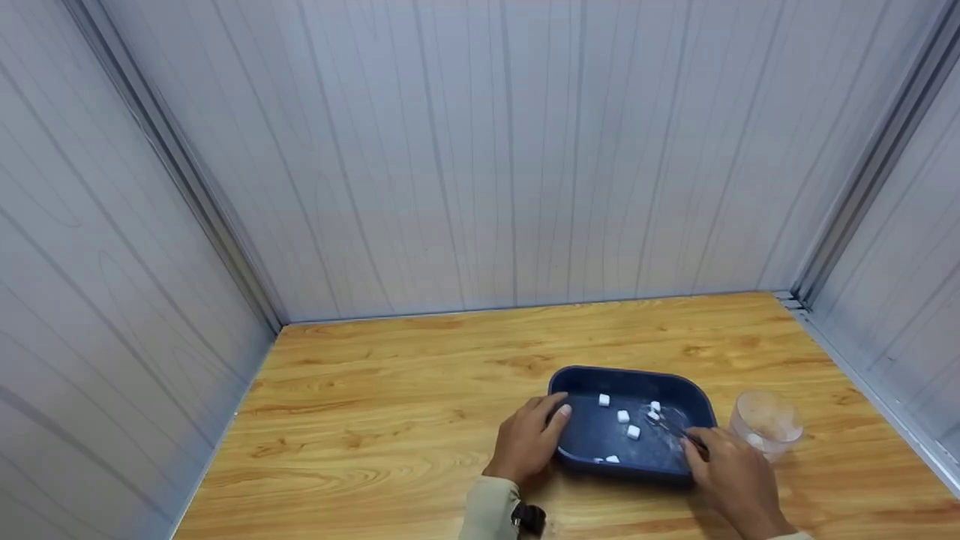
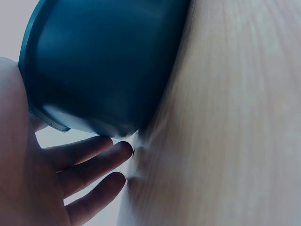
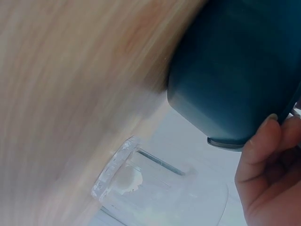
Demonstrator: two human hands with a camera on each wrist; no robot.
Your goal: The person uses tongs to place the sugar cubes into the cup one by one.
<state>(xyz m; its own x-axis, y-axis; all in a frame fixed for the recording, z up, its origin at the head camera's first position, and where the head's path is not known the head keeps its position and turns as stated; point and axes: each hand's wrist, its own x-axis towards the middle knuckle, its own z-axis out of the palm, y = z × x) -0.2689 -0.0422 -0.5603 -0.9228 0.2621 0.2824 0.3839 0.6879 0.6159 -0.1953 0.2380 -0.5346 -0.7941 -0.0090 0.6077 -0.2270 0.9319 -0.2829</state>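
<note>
A dark blue rectangular baking pan point(image 1: 592, 469) stands on the table, with several white cubes point(image 1: 634, 433) and white powder inside. My left hand point(image 1: 525, 441) holds its left rim; in the left wrist view the other fingers point(image 2: 96, 167) spread outside the wall, down toward the table. At the right rim, my right hand point(image 1: 731, 469) grips a slim utensil point(image 1: 671, 429) with a dark handle, its far end beside two white pieces point(image 1: 654, 411) in the pan. In the right wrist view the thumb point(image 3: 261, 146) lies right at the rim, and the utensil is mostly hidden.
A clear cup point(image 1: 766, 421) stands close to the right of the pan and right hand, with a white piece point(image 3: 128, 180) inside. The wooden table point(image 1: 360, 427) extends to the left. Pale panel walls point(image 1: 465, 150) enclose the back and both sides.
</note>
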